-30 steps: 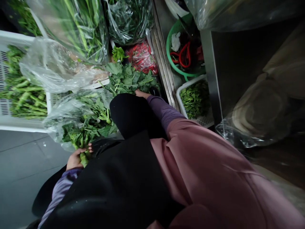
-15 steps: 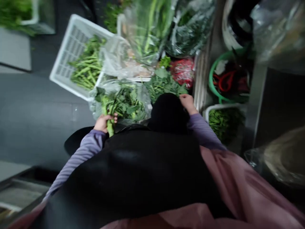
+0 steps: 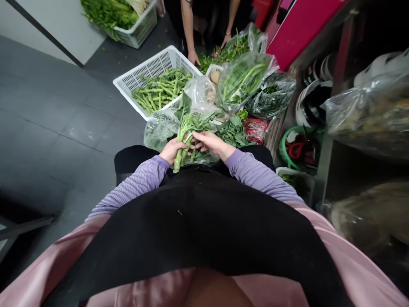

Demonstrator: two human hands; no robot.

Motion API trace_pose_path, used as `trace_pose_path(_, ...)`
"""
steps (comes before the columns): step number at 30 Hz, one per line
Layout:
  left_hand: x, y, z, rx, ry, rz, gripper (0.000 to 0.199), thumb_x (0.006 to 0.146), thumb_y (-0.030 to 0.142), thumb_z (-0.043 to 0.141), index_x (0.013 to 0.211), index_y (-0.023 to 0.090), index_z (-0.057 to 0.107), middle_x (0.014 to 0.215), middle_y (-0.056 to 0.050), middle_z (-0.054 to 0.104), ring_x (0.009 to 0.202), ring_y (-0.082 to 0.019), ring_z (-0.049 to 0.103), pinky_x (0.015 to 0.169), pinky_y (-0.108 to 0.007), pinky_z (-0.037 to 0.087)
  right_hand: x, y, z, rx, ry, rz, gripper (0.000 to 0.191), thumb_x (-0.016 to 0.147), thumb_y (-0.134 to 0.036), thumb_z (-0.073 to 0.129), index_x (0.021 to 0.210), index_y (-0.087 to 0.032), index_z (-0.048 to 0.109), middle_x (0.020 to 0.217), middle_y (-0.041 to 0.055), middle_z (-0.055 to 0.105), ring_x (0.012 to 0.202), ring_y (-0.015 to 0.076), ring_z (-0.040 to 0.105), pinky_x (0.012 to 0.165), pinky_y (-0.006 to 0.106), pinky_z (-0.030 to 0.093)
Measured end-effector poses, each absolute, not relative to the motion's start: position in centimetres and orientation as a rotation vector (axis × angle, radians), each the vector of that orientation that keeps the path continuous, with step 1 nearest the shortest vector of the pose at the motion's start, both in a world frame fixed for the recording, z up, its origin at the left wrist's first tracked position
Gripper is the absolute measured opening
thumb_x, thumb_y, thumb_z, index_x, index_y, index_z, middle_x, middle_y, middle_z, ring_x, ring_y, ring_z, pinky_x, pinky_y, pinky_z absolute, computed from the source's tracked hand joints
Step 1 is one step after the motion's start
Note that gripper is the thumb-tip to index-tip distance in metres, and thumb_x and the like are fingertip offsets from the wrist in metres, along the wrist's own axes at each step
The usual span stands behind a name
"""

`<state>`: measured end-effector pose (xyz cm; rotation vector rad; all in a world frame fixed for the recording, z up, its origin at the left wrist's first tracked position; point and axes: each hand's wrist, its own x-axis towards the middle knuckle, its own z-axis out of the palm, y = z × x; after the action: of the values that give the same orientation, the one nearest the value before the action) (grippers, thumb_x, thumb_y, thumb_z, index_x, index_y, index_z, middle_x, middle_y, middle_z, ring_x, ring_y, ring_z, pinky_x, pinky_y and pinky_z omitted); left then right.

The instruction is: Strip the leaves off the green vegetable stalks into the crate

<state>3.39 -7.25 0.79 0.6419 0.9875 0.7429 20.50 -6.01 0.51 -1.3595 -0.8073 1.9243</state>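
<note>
My left hand is wrapped round a thick leafy green stalk, which looks like Chinese broccoli, above my lap. My right hand reaches in from the other side, thumb and fingers closed at the stalk's upper part, just under the leaves. Behind the stalk lies an open clear plastic bag. A heap of dark leafy greens is beyond my right hand. Trimmed green stalks fill part of a white plastic basket on the floor ahead.
Beyond the basket, another person's hands work among greens. Bagged vegetables and a red bundle in plastic lie ahead right. A green basin and metal shelving stand at right. Another basket of greens sits at back left.
My right hand has come from the leafy heap at the right to the stalk in my left hand. The view has shifted, and another person's hands now show at the top.
</note>
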Motion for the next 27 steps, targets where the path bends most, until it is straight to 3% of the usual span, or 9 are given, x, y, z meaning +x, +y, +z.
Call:
trace_pose_path(3, 4.0, -7.1, 1.0, 0.555, 0.957, 0.75, 0.051, 0.062, 0.004, 0.059, 0.114, 0.009, 0.057, 0.095, -0.011, 0.069, 0.081, -0.022, 0.068, 0.065, -0.032, 0.057, 19.6, -5.1, -0.6, -1.373, -0.755, 1.764, 0.034, 0.068, -0.043, 0.076, 0.066, -0.015, 0.057, 0.057, -0.0012, 0.06, 0.043, 0.0056, 0.051, 0.033, 0.015, 0.032)
trace_pose_path(7, 4.3, -6.4, 0.8, 0.443, 0.9, 0.732, 0.046, 0.067, 0.007, 0.059, 0.114, 0.007, 0.058, 0.092, -0.013, 0.069, 0.081, -0.022, 0.068, 0.069, -0.036, 0.058, 19.9, -5.5, -1.5, -1.303, -0.646, 1.714, 0.032, 0.065, -0.037, 0.078, 0.069, -0.017, 0.054, 0.055, -0.0054, 0.056, 0.047, 0.0054, 0.052, 0.039, 0.014, 0.037)
trace_pose_path(13, 4.8, -5.9, 0.5, 0.449, 0.983, 0.676, 0.037, 0.067, 0.006, 0.062, 0.105, 0.007, 0.065, 0.084, -0.011, 0.069, 0.073, -0.017, 0.066, 0.064, -0.029, 0.056, 20.2, -6.3, -2.2, -1.264, -0.534, 1.741, 0.02, 0.07, -0.024, 0.069, 0.072, -0.018, 0.05, 0.061, -0.0065, 0.058, 0.057, 0.0066, 0.056, 0.051, 0.016, 0.044)
trace_pose_path(18, 4.6, -4.7, 0.8, 0.424, 0.997, 0.897, 0.031, 0.073, 0.012, 0.061, 0.104, 0.01, 0.064, 0.095, -0.01, 0.069, 0.081, -0.015, 0.066, 0.072, -0.027, 0.056, 20.6, -6.2, -2.2, -1.275, -0.403, 1.725, 0.015, 0.069, -0.017, 0.062, 0.068, -0.018, 0.047, 0.058, -0.0061, 0.056, 0.054, 0.0074, 0.053, 0.052, 0.018, 0.043)
trace_pose_path(21, 3.9, -3.6, 0.7, 0.305, 1.097, 1.078, 0.028, 0.079, 0.019, 0.058, 0.106, 0.012, 0.06, 0.075, -0.004, 0.067, 0.061, -0.01, 0.063, 0.065, -0.023, 0.054, 20.8, -6.0, -2.1, -1.249, -0.356, 1.77, 0.003, 0.071, -0.015, 0.055, 0.071, -0.017, 0.053, 0.058, -0.0027, 0.059, 0.053, 0.0085, 0.052, 0.053, 0.019, 0.043)
trace_pose_path(23, 3.3, -3.2, 0.6, 0.253, 1.142, 1.135, 0.026, 0.081, 0.021, 0.057, 0.106, 0.014, 0.058, 0.062, 0.001, 0.061, 0.049, -0.008, 0.056, 0.057, -0.021, 0.052, 21.0, -5.9, -2.0, -1.275, -0.335, 1.77, 0.005, 0.072, -0.016, 0.049, 0.072, -0.017, 0.054, 0.06, -0.0003, 0.061, 0.054, 0.0099, 0.052, 0.053, 0.021, 0.044)
trace_pose_path(27, 3.3, -3.6, 0.1, 0.313, 1.152, 1.145, 0.024, 0.077, 0.015, 0.061, 0.101, 0.013, 0.057, 0.061, 0.0, 0.061, 0.049, -0.01, 0.058, 0.054, -0.023, 0.051, 21.6, -5.5, -1.5, -1.298, -0.361, 1.69, 0.015, 0.073, -0.02, 0.041, 0.077, -0.017, 0.055, 0.076, 0.006, 0.068, 0.068, 0.0165, 0.06, 0.061, 0.029, 0.052)
